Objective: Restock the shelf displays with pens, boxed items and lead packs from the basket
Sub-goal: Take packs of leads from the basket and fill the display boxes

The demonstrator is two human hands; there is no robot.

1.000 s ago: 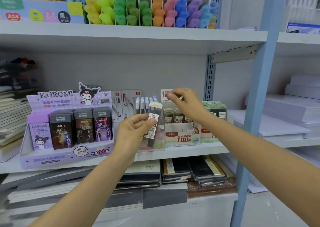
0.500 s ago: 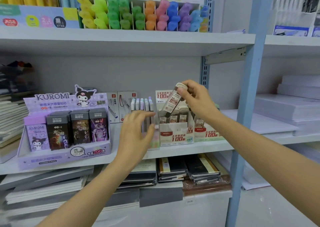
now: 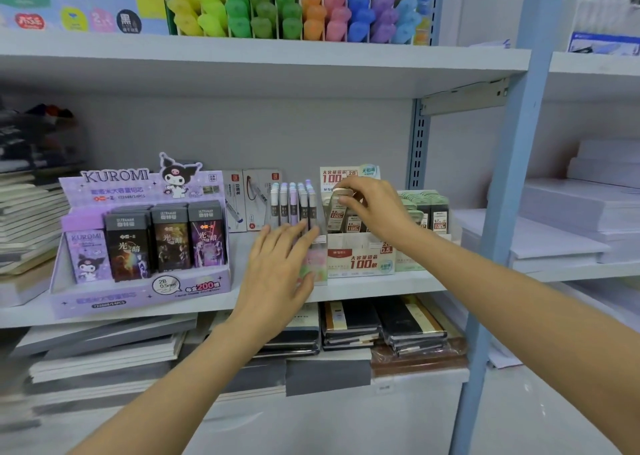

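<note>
At the middle of the frame the right hand (image 3: 375,208) pinches a lead pack (image 3: 336,213) by its top, upright in the white display box (image 3: 360,262), while the left hand (image 3: 277,274), fingers straight and holding nothing, is spread in front of the pens (image 3: 292,201) just left of it.

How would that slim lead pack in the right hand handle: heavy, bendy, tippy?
Probably light: the right hand pinches the lead pack with fingertips near its cap. Likely stiff, since it looks straight and unbent. Tall and narrow, it would probably tip alone; the white display box holds its neighbours upright.
</note>
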